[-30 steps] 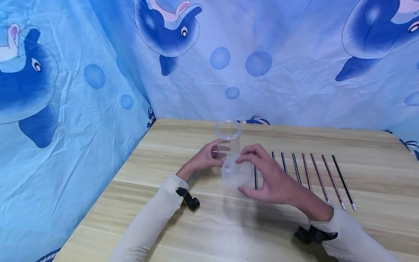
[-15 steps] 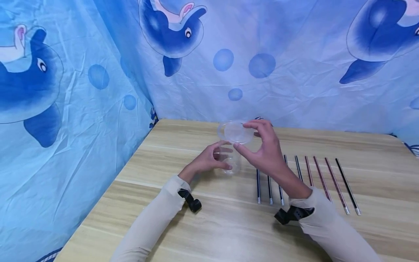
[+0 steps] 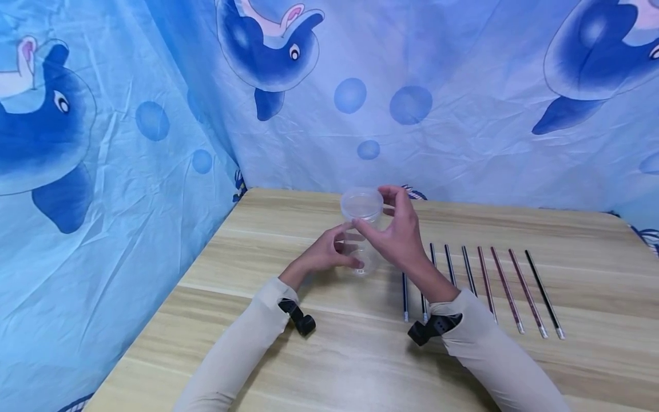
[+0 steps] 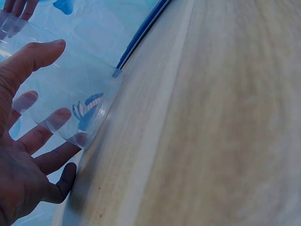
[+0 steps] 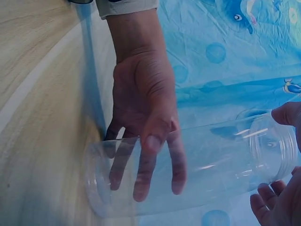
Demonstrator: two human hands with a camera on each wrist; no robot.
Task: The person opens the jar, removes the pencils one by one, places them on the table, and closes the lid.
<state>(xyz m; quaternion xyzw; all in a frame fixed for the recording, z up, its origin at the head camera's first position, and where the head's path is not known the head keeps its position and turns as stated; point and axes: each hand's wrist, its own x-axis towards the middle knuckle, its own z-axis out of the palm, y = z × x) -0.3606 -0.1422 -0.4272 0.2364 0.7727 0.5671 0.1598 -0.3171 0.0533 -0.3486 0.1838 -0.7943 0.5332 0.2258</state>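
Note:
A clear plastic jar [image 3: 369,258] stands upright on the table, tall and see-through. My left hand [image 3: 323,250] holds it low on its left side, the thumb in front and the fingers spread behind the wall, as the left wrist view also shows. At the jar's mouth is a round translucent lid [image 3: 362,201]. My right hand [image 3: 399,232] grips this lid by its edge between thumb and fingers. In the right wrist view, the right hand [image 5: 282,202] is around the jar's ribbed neck end, while the left hand [image 5: 141,94] wraps the lower body.
Right of the jar, several pencils lie side by side on the wooden table [image 3: 334,360]: dark blue pencils [image 3: 470,270], red pencils [image 3: 505,286] and a black pencil [image 3: 543,292]. The right forearm crosses over some of them. A blue dolphin-print cloth [image 3: 309,149] hangs behind and at the left.
The right hand has carried the lid up and then left, from in front of the jar to its mouth. The left hand has stayed on the jar.

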